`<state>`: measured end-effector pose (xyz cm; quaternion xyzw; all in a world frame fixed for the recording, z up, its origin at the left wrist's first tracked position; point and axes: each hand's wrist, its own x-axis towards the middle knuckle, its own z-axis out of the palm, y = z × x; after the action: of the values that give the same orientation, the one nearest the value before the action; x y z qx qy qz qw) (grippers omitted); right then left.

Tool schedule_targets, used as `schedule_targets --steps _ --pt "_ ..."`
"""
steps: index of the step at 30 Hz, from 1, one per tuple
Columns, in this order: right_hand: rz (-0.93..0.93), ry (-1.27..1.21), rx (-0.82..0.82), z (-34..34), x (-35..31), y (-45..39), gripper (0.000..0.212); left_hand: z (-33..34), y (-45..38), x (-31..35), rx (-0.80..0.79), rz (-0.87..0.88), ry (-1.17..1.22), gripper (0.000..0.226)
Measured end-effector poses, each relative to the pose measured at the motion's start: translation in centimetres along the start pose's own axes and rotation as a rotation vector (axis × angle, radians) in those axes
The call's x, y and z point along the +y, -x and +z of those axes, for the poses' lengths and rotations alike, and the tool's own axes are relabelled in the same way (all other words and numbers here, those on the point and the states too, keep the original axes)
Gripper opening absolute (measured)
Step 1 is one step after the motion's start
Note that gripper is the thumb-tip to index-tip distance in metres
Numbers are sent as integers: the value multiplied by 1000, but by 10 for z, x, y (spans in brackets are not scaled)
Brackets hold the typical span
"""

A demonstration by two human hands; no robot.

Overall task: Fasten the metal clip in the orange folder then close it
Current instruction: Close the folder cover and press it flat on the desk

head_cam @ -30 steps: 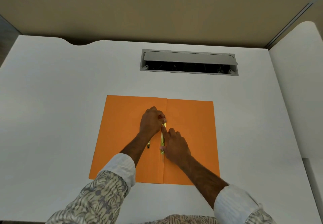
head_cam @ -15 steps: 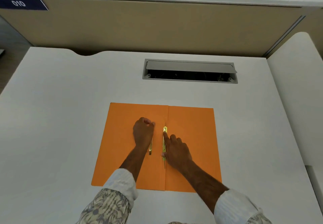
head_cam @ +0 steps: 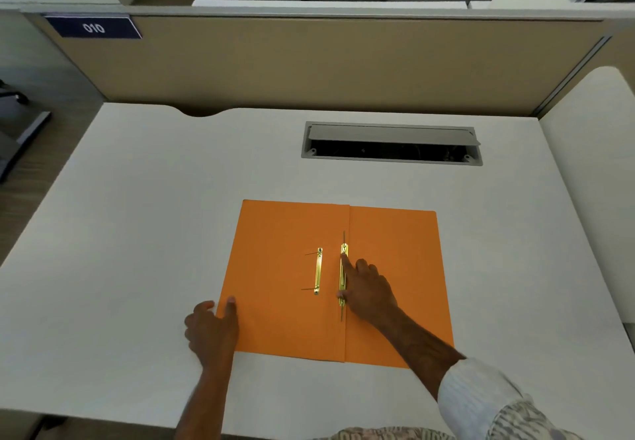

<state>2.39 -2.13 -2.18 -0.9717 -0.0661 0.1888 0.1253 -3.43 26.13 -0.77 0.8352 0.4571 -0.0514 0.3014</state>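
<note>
Folder (head_cam: pixel 281 305) edge in left grip (head_cam: pixel 210 331)

Soft, even indoor light; faint shadows under the hands; wide-angle bending at the edges; slight overall blur.

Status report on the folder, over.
Left hand at orange folder's left edge, thumb on top. Right hand presses metal clip with forefinger. Folder open; clip bar apart on left flap.
</note>
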Motion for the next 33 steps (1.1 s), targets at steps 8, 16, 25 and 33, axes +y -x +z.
schedule_targets --steps 8,16,25,33 --pt "-36 38 37 -2 0 10 76 -46 -11 6 -159 82 268 25" --pt "-157 44 62 -6 11 19 60 -85 21 27 -255 189 521 6" --pt "-133 -71 143 -1 46 64 45 -99 87 65 -367 306 627 6" --pt "11 -111 256 3 107 117 30 -74 152 102 -545 414 625 19"
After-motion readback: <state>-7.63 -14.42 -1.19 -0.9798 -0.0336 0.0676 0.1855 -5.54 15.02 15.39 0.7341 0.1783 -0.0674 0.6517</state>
